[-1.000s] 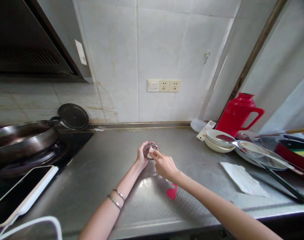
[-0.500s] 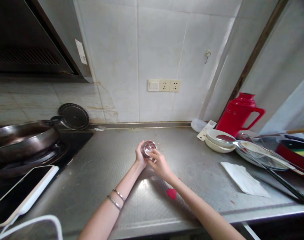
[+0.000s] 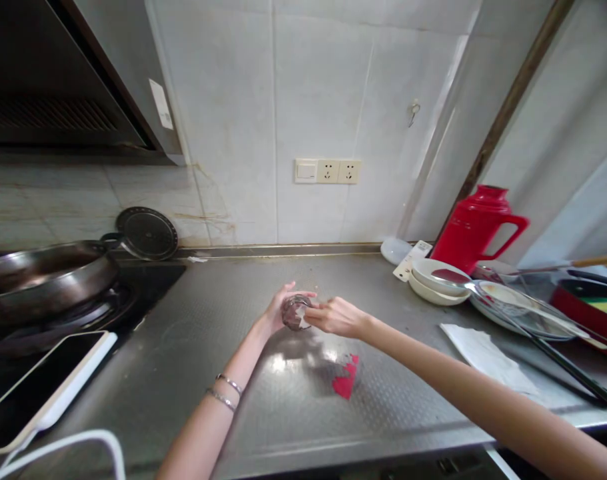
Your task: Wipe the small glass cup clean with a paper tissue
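Note:
A small round glass-like container [image 3: 291, 313] is held above the steel counter by my left hand [image 3: 276, 311], whose fingers wrap round its far left side. My right hand [image 3: 336, 317] comes in from the right, its fingers pinched on a small white piece [image 3: 302, 316] at the container's opening. The piece looks like paper or tissue. On the counter just below, to the right, lies a red paper-like shape [image 3: 344, 381] with a jagged edge.
On the left, a pan [image 3: 48, 277] sits on the stove, with a white-edged device [image 3: 48, 387] in front. At the right are stacked bowls [image 3: 436, 293], a red thermos [image 3: 476, 230], a white napkin [image 3: 488, 359], plates and utensils. Wall sockets [image 3: 328, 171] are behind.
My right hand has swung to the right side of the container, its forearm now flatter. The container has tilted and dropped slightly, and more of the red shape shows.

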Demonstrator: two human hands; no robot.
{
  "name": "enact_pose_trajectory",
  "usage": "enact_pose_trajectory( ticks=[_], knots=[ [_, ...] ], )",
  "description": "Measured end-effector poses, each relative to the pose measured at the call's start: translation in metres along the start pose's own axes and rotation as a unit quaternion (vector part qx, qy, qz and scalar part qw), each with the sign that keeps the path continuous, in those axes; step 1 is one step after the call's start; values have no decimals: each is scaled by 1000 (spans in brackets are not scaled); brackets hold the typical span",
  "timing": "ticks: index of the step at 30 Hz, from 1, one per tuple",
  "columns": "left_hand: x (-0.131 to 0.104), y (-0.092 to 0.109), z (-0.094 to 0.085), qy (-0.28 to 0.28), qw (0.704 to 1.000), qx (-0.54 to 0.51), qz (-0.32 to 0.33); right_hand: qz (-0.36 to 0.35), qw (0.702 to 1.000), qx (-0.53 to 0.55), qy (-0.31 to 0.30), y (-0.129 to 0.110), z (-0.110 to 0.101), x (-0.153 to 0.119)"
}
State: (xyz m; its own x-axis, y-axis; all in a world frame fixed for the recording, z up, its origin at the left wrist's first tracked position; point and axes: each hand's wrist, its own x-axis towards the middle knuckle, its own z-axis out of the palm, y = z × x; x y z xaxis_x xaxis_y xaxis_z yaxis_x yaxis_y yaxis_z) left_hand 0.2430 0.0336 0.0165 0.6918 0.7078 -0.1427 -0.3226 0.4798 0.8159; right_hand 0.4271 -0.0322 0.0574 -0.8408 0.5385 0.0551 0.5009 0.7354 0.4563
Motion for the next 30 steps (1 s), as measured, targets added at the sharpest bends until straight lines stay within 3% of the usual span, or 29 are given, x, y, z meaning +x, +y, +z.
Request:
enact_pose_trajectory(
  ticks=[8, 13, 20, 25, 30],
  knots=[
    [10, -8, 7, 105, 993, -7, 61, -23, 999, -29, 0, 19, -3, 3],
    [12, -9, 5, 149, 983, -41, 101, 52, 998, -31, -16, 10, -2, 4],
    [10, -9, 8, 158, 972, -56, 165, 185, 982, 13, -28, -26, 7, 10],
    [9, -15, 17, 148, 962, -97, 210, 314, 936, 162, -4, -55, 8, 22],
    [10, -22, 18, 167, 951, -148, 216, 381, 856, 317, 146, -80, 15, 42]
  ],
)
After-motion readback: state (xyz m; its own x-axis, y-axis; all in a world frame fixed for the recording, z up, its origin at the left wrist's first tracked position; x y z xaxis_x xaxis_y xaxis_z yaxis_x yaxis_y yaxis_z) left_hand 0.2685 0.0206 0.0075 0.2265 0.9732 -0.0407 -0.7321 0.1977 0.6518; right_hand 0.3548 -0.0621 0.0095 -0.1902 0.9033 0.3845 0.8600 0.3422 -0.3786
